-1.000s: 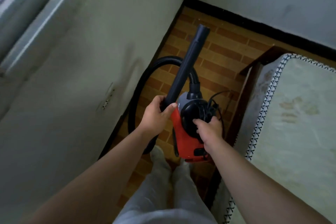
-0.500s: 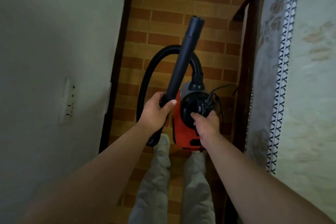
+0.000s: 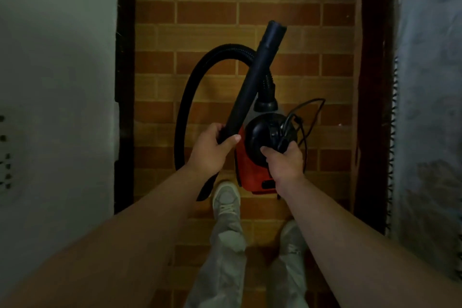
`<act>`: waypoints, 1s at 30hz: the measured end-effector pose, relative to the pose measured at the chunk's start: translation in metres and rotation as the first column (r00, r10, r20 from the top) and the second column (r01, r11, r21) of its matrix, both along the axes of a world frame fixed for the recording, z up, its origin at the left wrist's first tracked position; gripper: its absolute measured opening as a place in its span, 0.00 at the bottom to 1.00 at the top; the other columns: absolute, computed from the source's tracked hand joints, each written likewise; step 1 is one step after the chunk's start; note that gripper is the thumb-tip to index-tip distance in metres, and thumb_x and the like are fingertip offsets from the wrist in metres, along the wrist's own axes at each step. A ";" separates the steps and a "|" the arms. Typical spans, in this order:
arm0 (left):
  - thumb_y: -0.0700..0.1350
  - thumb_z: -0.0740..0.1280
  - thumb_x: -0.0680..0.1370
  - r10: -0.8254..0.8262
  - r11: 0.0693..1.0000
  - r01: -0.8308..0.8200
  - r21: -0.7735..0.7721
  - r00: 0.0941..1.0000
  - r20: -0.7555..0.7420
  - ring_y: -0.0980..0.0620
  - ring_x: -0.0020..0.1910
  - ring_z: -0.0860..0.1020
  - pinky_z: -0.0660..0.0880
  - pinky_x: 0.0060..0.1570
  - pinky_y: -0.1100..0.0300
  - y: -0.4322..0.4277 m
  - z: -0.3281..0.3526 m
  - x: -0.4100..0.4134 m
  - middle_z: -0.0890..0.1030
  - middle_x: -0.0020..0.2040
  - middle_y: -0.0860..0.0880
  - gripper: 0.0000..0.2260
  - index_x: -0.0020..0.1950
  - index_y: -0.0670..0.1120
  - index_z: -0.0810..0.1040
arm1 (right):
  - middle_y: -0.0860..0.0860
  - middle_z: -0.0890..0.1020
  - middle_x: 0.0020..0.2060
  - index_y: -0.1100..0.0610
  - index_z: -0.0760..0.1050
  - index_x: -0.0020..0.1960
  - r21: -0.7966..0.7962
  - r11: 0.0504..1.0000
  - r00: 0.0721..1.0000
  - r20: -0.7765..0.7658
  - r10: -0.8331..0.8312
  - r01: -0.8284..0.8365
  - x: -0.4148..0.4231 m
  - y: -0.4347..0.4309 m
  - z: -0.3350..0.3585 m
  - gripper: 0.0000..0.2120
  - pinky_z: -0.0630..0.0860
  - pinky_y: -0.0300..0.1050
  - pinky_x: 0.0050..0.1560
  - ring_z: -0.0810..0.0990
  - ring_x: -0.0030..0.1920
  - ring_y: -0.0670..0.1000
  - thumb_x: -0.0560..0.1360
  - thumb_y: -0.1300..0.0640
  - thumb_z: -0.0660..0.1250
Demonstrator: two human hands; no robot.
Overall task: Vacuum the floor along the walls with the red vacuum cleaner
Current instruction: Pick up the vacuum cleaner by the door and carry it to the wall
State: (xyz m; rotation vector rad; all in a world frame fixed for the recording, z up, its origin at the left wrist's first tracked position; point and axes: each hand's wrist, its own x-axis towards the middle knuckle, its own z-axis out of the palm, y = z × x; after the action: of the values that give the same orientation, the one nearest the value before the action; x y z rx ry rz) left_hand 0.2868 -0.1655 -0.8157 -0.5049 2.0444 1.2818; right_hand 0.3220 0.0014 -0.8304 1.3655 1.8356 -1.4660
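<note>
The red vacuum cleaner (image 3: 250, 170) hangs in the air above the brick-patterned floor (image 3: 207, 15), carried by my right hand (image 3: 283, 161), which grips its black top and the bundled power cord (image 3: 302, 120). My left hand (image 3: 212, 150) is closed around the lower end of the black suction tube (image 3: 252, 82), whose open nozzle points up and away from me, off the floor. The black ribbed hose (image 3: 192, 97) loops from the vacuum's front round to the left and down behind my left wrist.
A pale wall (image 3: 57, 57) with a dark skirting board (image 3: 125, 57) runs down the left. A bed with a dark wooden frame (image 3: 372, 82) and patterned mattress (image 3: 430, 107) bounds the right. My feet (image 3: 226, 197) stand on the narrow floor strip between them.
My view has tilted down from the room's corner to straight over the floor strip. Both hands keep their holds, and the vacuum and tube stay in the same pose relative to me.
</note>
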 end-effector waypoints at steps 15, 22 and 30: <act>0.52 0.72 0.78 -0.017 1.000 0.017 -0.026 1.000 0.015 0.56 0.54 0.79 0.75 0.52 0.59 0.003 -0.104 0.005 0.81 0.53 0.54 0.16 0.64 0.50 0.76 | 0.53 0.81 0.62 0.58 0.72 0.69 -0.045 0.998 0.999 -0.006 -0.051 0.050 0.017 -0.001 -0.058 0.24 0.75 0.52 0.66 0.79 0.63 0.55 0.76 0.61 0.74; 0.52 0.72 0.78 -0.020 0.999 0.022 -0.040 0.999 0.046 0.54 0.53 0.79 0.74 0.50 0.59 0.009 -0.132 0.007 0.81 0.53 0.53 0.15 0.62 0.48 0.76 | 0.53 0.82 0.59 0.57 0.73 0.66 -0.052 0.993 0.994 -0.017 -0.111 0.110 0.013 -0.005 -0.073 0.21 0.77 0.57 0.65 0.81 0.60 0.55 0.75 0.59 0.74; 0.51 0.71 0.79 0.014 0.997 -0.014 -0.074 1.000 0.010 0.58 0.49 0.77 0.71 0.41 0.65 0.017 -0.146 -0.006 0.78 0.49 0.56 0.13 0.60 0.49 0.75 | 0.53 0.80 0.61 0.58 0.71 0.69 -0.084 0.990 0.993 -0.024 -0.114 0.111 0.013 -0.009 -0.078 0.23 0.76 0.54 0.65 0.79 0.61 0.55 0.77 0.59 0.73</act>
State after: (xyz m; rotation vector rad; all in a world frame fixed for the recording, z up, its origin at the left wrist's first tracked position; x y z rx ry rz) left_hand 0.2811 -0.1487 -0.9617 -0.5593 2.0889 1.2132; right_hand 0.3347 -0.0077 -0.9082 1.4357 1.7197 -1.6067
